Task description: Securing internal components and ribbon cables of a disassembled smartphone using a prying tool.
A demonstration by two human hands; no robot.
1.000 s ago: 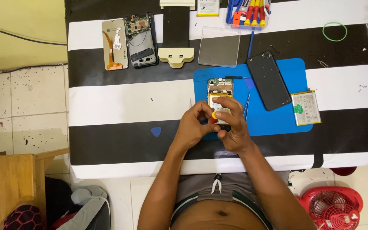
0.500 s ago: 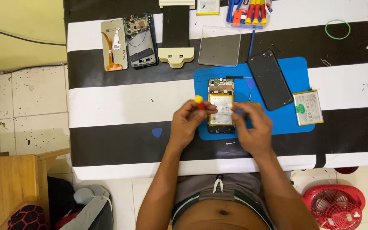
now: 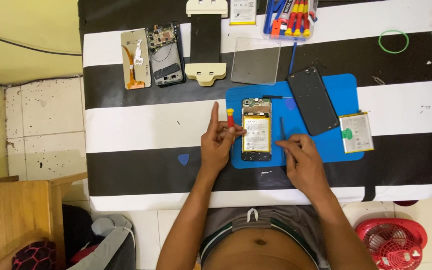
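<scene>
While our left hand (image 3: 217, 145) is pinching the red screwdriver (image 3: 231, 121), our right grip (image 3: 300, 159) is holding thin tweezers (image 3: 282, 131) beside the opened phone (image 3: 256, 130), its battery still seated, back cover (image 3: 312, 100) already off.

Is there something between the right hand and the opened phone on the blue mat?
Only a thin dark tool, lying on the blue mat beside the opened phone; the right hand touches its lower end. The left hand holds a small screwdriver by the phone's other side.

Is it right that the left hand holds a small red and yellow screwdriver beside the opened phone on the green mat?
Not quite: the mat is blue, as the head view shows. The left hand does hold the small red and yellow screwdriver beside the opened phone.
</scene>
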